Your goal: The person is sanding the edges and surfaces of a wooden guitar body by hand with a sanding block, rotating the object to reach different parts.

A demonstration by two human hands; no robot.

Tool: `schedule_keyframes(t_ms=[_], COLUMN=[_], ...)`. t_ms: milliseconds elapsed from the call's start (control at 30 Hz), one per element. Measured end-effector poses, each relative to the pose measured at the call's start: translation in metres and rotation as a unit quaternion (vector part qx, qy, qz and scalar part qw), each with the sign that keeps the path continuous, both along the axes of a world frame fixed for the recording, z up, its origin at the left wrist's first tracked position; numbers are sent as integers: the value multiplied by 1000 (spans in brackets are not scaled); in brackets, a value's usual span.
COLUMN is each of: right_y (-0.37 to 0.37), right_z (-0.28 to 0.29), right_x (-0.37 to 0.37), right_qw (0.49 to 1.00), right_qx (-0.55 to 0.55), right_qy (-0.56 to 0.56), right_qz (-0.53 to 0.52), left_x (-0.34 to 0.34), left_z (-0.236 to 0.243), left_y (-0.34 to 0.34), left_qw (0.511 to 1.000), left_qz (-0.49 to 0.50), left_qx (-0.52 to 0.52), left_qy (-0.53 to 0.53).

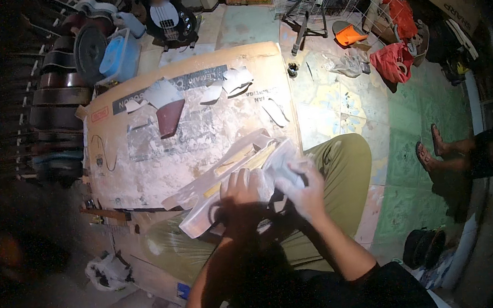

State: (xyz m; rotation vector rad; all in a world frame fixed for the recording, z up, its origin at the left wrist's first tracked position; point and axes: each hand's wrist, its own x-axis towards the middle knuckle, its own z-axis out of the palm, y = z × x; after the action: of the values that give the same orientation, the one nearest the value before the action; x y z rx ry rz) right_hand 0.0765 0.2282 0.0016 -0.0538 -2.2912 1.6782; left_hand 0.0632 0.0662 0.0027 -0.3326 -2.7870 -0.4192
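Seemingly, work is midway: a dusty pale piece (196, 223) is held over the lap (345, 170) by the left hand's (240, 192) closed grip; the right hand's (305, 191) blurred grip cannot be told. Dust is spread on cardboard (117, 184); what remains cannot be judged.

The wooden piece (198, 221) is dusty pink with pale yellow strips (262, 156), and the person's trousers (347, 160) are olive green. The cardboard (242, 115) is brown, and the block (171, 119) is dark red. Some floor tiles (346, 97) have yellow flowers, and the bag (393, 63) is bright red.
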Motion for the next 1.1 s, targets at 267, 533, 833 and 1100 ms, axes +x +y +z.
schedule_keyframes(t_ms=[267,533,833,1100], right_y=[-3,-3,-18,-10], right_z=[-20,-17,-5,8], right_x=[1,-5,7,-1], right_qw=[996,975,996,997], right_qx=[-14,106,-22,-40], right_qy=[-46,-55,0,-37], right_qz=[-75,-185,-86,-62], left_x=[-1,-2,-21,-16], left_z=[24,18,21,27], left_y=[6,3,3,5], left_qw=[992,979,901,856], left_qz=[-82,-102,-186,-210], left_qx=[9,24,-58,-133], left_qy=[-96,-172,-387,-452])
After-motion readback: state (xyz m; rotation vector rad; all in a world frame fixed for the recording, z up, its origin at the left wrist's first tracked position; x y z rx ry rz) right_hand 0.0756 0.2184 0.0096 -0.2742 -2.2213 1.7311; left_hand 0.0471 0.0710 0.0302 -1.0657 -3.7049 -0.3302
